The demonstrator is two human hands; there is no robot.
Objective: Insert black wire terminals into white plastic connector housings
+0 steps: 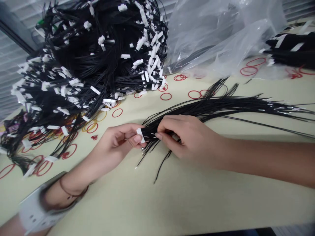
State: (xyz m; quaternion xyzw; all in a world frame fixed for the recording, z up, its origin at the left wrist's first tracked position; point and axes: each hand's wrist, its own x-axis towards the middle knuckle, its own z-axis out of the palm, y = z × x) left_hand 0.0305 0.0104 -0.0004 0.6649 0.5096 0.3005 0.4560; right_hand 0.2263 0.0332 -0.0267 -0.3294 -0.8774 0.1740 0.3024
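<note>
A small white connector housing is pinched between the thumb and fingers of my left hand, with several black wires running out of its right side. My right hand is closed just to the right of it, thumb and forefinger gripping a black wire whose bare metal tip points at the housing. Under and beyond my right hand lies a bundle of loose black wires that stretches to the right, with shiny metal terminals at its far ends. A few wire ends stick out below my hands.
A large heap of black wires with white connectors fills the back left. Red rubber bands are scattered over the pale table. A clear plastic bag lies at the back, and more bundled black wires are at the right.
</note>
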